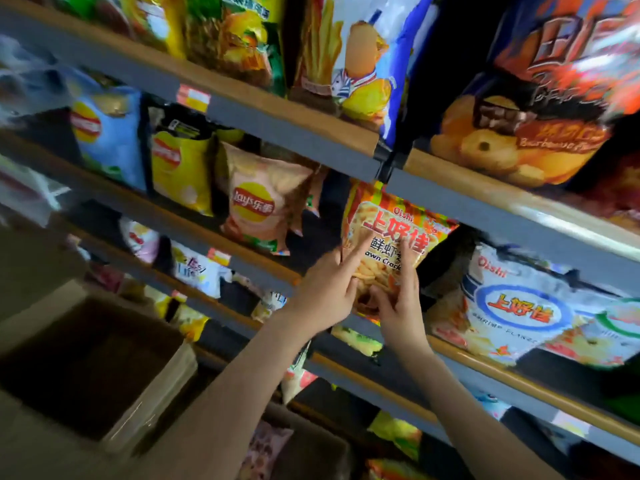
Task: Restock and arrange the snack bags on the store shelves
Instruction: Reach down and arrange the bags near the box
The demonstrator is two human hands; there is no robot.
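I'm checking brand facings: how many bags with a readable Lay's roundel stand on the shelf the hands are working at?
3: a blue bag at far left, a yellow bag beside it, then a peach bag left of the prawn cracker bag. More may hide behind.

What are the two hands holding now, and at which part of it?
Both hands are on the orange prawn cracker bag. The left hand lies on its lower left front, fingers spread; the right hand grips its bottom edge.

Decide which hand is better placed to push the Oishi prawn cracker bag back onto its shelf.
Probably the left hand: its fingers lie flat on the Oishi prawn cracker bag front; the right hand pinches the bottom edge.
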